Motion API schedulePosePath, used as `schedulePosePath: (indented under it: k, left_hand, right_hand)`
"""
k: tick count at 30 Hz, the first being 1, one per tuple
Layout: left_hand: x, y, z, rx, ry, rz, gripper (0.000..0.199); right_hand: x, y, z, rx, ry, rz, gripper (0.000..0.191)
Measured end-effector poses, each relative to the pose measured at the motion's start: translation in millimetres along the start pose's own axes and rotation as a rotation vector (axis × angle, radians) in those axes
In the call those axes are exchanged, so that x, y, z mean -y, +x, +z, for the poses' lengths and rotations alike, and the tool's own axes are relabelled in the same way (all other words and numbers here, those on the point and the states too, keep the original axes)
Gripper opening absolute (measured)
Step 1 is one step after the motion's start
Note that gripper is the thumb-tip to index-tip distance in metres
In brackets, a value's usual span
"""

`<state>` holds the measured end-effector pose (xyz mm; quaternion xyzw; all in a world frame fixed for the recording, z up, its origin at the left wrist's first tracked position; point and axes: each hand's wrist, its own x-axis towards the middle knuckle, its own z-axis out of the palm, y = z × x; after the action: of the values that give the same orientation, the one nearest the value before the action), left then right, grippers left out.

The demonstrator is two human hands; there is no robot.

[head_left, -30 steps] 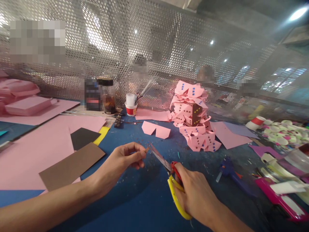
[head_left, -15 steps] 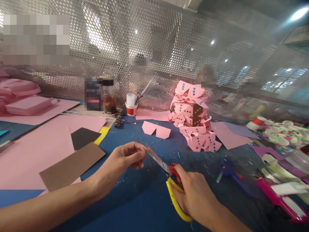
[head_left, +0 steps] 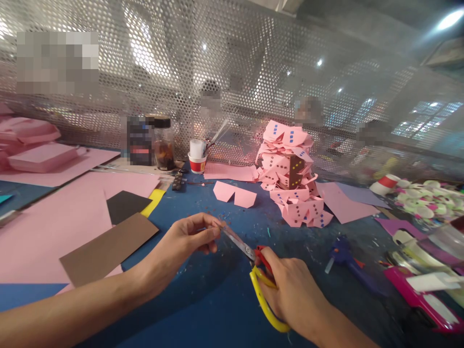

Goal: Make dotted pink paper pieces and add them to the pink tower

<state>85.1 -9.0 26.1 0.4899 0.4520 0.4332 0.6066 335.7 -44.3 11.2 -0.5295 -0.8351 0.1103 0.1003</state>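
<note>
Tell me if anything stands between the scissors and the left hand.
Nothing visible does: the scissors, held in the right hand, point at the left hand, blade tips right beside it. Any small piece pinched there is too tiny to make out. The pink cutout lies beyond, off that line.

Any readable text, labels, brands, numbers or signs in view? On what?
None legible.
Upright paper cup: small marks on the red band, too small to read.
Scissors: mark at the pivot, too small to read.
Dark item beside the jar: pixelated, unreadable.
Stacked pink paper cutouts: coloured squares, no characters discernible.
</note>
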Motion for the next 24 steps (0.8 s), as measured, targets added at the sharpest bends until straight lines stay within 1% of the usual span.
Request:
schedulePosePath:
  k: [6, 13, 24]
  left_hand:
    - [0.6, -0.4, -1.3, 0.017, 0.009, 0.005, 0.021]
    - [2.2, 1.4, -1.7, 0.018, 0.002, 0.008, 0.021]
    - [4.8, 1.9, -2.8, 0.028, -0.008, 0.009, 0.021]
  right_hand:
    - [0.3, 1.7, 1.9, -0.006, -0.032, 0.018, 0.016]
    - [-0.5, 1.6, 2.7, -0.025, -0.089, 0.003, 0.01]
    - [0.3, 1.6, 2.8, -0.024, -0.087, 0.0, 0.004]
